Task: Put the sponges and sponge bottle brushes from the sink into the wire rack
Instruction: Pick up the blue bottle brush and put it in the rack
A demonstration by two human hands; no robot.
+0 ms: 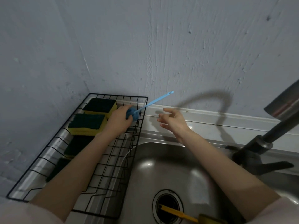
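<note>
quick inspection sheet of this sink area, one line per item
surface: steel sink beside a counter strip that carries the wire rack
job's things: four green-and-yellow sponges lie in a row in the rack, the nearer two partly hidden by the forearm; blue bottle brush is held over the rack's far end, handle pointing at the wall; yellow bottle brush lies in the sink across the drain
clutter: nothing seen
grippers: left hand is closed on the blue brush's sponge head; right hand is open and empty above the sink's back edge
cables: nothing seen
surroundings: textured grey wall; dark faucet at right
</note>
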